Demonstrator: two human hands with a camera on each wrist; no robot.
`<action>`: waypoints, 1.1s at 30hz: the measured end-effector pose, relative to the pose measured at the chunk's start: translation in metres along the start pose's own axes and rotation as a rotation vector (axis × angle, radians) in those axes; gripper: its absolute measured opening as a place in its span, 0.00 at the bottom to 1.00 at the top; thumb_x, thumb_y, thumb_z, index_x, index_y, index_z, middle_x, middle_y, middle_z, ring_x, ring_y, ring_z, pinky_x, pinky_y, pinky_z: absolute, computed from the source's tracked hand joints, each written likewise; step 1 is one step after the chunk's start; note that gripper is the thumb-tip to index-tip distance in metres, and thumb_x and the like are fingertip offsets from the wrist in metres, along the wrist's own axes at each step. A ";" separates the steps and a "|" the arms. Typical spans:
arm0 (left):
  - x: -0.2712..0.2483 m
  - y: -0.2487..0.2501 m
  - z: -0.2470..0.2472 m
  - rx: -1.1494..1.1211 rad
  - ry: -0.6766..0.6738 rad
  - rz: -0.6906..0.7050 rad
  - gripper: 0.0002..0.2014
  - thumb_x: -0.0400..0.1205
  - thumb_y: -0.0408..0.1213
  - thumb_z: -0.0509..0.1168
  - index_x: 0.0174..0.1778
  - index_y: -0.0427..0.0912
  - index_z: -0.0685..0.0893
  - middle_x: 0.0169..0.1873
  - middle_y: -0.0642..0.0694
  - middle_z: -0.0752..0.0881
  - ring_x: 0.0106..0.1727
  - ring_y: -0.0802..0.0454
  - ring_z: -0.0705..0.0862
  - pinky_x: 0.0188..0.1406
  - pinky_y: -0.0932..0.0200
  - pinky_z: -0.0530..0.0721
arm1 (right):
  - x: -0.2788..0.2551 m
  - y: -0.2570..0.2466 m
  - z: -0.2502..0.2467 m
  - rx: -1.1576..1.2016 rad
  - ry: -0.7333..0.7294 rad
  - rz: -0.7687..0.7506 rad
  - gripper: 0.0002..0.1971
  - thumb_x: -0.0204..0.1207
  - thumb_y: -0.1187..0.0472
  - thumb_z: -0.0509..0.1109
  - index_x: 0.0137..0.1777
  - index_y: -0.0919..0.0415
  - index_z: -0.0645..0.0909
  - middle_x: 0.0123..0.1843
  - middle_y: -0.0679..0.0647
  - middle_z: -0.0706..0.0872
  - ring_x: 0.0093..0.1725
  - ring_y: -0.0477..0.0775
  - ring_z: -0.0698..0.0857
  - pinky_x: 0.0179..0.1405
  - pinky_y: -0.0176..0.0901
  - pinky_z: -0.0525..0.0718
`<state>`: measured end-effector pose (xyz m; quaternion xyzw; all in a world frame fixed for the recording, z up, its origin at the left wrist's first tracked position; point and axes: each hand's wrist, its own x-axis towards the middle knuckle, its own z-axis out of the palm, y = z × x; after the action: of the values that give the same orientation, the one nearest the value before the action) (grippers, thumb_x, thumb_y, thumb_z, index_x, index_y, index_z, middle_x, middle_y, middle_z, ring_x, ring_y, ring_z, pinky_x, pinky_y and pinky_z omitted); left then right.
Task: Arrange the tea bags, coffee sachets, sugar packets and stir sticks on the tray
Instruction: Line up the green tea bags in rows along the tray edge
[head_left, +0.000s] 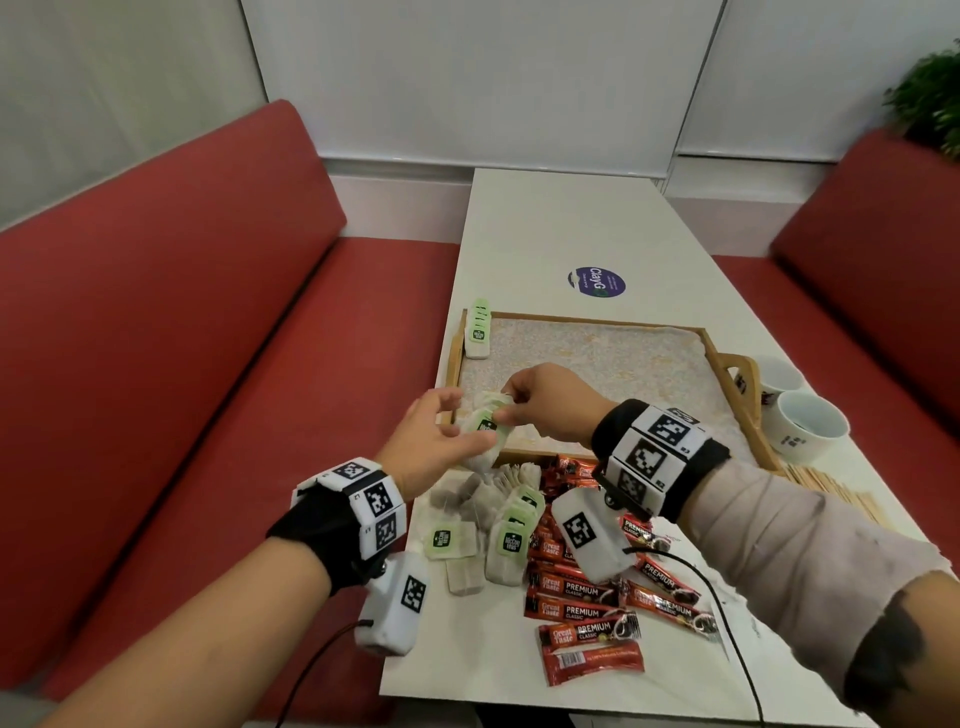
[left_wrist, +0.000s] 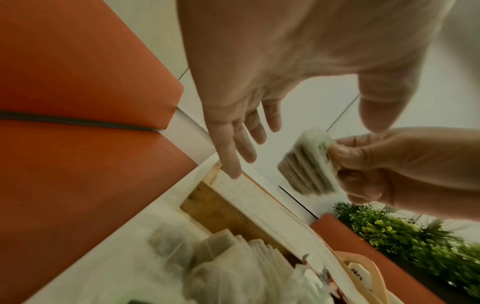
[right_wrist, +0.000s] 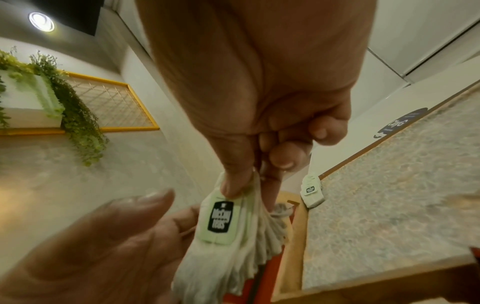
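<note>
My right hand (head_left: 511, 408) pinches a stack of tea bags (head_left: 485, 434) with green tags by its top edge, above the near left corner of the wooden tray (head_left: 724, 364). In the right wrist view the same stack (right_wrist: 223, 230) hangs from thumb and fingers. My left hand (head_left: 441, 431) is open beside it, fingers spread, just apart from the stack (left_wrist: 306, 164). A row of tea bags (head_left: 478, 330) stands in the tray's far left corner. More tea bags (head_left: 498, 519) and red coffee sachets (head_left: 582, 597) lie loose on the table before the tray. Wooden stir sticks (head_left: 831, 486) lie to the right.
Two white cups (head_left: 802, 426) stand right of the tray by its handle. A round purple sticker (head_left: 596, 282) lies on the white table (head_left: 561, 218) beyond the tray. Red benches flank the table; a green plant (head_left: 930, 98) is at far right.
</note>
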<state>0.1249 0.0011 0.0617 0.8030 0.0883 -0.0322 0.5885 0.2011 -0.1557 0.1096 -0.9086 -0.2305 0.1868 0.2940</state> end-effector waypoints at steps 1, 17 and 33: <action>0.003 0.004 0.003 -0.009 -0.040 0.008 0.36 0.66 0.48 0.80 0.68 0.49 0.72 0.64 0.50 0.78 0.56 0.56 0.83 0.51 0.56 0.86 | 0.001 -0.002 -0.001 0.018 0.000 0.004 0.09 0.76 0.58 0.73 0.43 0.64 0.82 0.29 0.50 0.76 0.26 0.46 0.71 0.27 0.37 0.69; 0.024 0.011 0.018 -0.262 -0.019 -0.035 0.16 0.72 0.19 0.71 0.46 0.44 0.79 0.40 0.43 0.84 0.37 0.50 0.83 0.30 0.61 0.87 | 0.007 0.000 -0.013 0.303 0.056 0.028 0.13 0.84 0.56 0.62 0.42 0.59 0.84 0.40 0.54 0.88 0.21 0.44 0.72 0.23 0.29 0.73; 0.049 0.016 0.013 -0.481 0.054 -0.074 0.10 0.77 0.28 0.70 0.52 0.42 0.83 0.38 0.47 0.88 0.36 0.55 0.85 0.29 0.63 0.86 | 0.037 0.011 -0.019 0.490 0.186 0.013 0.10 0.84 0.63 0.63 0.41 0.62 0.81 0.34 0.52 0.87 0.27 0.44 0.83 0.22 0.25 0.74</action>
<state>0.1765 -0.0111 0.0655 0.6365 0.1383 -0.0105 0.7587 0.2444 -0.1527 0.1093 -0.8250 -0.1446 0.1546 0.5239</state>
